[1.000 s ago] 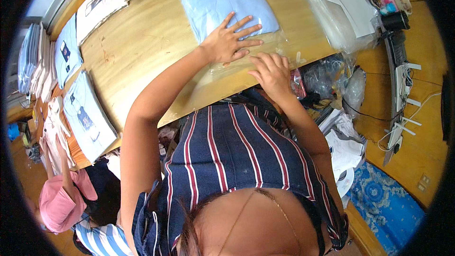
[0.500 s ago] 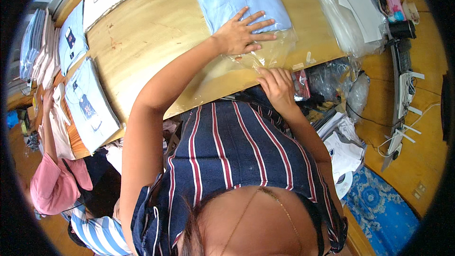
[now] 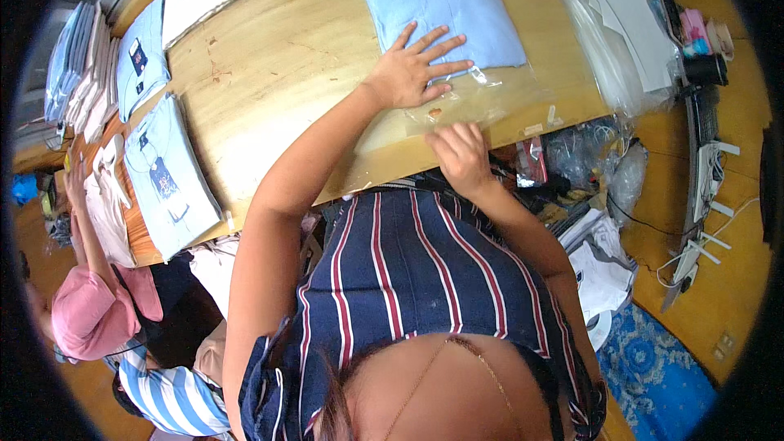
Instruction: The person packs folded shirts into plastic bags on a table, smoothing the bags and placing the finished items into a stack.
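Observation:
A folded light blue garment (image 3: 445, 0) lies on the wooden table in front of me, inside a clear plastic bag (image 3: 478, 102) whose loose near end reaches toward the table's front edge. My left hand (image 3: 415, 69) presses flat with spread fingers over the garment's near left corner. Close to the bag's near end, at the table edge, my right hand (image 3: 463, 155) has its fingers curled and pressed together. Whatever those fingers pinch is too small or too hidden to make out.
Folded blue shirts with dark tags (image 3: 167, 180) lie at the left, with pale stacks (image 3: 90, 90) beyond. At the right are clear plastic bags (image 3: 600, 49) and white sheets (image 3: 629, 16). A co-worker in a pink top (image 3: 94, 310) reaches onto the table's left end.
My right hand has moved left along the bag's near end, its fingers curling more. My left hand stays spread on the garment. The whole view has shifted slightly.

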A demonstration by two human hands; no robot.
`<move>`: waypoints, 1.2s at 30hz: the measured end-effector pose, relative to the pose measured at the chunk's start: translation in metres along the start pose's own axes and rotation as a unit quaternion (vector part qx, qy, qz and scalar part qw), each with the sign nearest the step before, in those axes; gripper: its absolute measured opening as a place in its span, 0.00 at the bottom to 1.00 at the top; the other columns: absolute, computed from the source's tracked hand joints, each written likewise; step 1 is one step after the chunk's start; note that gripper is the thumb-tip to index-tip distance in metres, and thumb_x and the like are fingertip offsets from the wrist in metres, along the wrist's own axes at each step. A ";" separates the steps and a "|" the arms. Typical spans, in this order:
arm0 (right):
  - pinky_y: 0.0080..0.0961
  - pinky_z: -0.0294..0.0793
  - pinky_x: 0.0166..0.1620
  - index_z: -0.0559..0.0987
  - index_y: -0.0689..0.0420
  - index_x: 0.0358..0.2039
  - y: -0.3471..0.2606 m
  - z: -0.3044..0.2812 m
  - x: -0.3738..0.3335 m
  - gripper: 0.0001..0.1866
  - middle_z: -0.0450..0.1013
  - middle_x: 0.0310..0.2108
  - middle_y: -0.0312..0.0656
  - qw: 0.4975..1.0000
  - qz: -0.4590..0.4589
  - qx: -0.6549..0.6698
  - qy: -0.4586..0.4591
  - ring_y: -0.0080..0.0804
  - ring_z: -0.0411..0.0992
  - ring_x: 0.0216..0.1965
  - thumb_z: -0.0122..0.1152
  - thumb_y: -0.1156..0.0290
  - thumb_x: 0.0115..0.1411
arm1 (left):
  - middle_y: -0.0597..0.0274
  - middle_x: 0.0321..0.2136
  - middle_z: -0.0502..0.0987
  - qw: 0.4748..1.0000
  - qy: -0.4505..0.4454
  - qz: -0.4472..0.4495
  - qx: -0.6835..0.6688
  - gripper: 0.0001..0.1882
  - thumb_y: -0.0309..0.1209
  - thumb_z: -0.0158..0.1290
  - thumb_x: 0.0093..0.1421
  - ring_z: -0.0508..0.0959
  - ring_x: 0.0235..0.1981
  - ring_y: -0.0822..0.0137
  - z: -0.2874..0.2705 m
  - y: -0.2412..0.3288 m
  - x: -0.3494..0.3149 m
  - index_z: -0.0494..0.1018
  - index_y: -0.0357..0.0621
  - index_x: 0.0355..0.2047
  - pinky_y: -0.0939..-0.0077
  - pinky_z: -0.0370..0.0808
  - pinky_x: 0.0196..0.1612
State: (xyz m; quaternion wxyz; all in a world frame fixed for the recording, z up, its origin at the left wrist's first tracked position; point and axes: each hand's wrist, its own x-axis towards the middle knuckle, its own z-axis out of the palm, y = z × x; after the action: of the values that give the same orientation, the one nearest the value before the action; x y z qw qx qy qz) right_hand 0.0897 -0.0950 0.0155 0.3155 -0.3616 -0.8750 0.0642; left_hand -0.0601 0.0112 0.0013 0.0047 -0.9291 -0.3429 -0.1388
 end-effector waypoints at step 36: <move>0.16 0.68 0.35 0.72 0.63 0.27 0.172 -0.077 0.024 0.04 0.70 0.25 0.38 0.855 0.314 0.380 0.161 0.23 0.68 0.29 0.54 0.76 0.51 | 0.52 0.28 0.73 0.946 0.075 -0.266 -0.171 0.08 0.30 0.48 0.53 0.73 0.30 0.54 -0.043 0.056 -0.049 0.66 0.36 0.30 0.69 0.70 0.34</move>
State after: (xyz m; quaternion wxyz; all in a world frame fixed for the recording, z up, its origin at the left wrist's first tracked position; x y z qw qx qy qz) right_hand 0.2252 0.0375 0.0302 0.5276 -0.4744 -0.5594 0.4286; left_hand -0.0708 -0.0672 0.0346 -0.1654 -0.7779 -0.5472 -0.2608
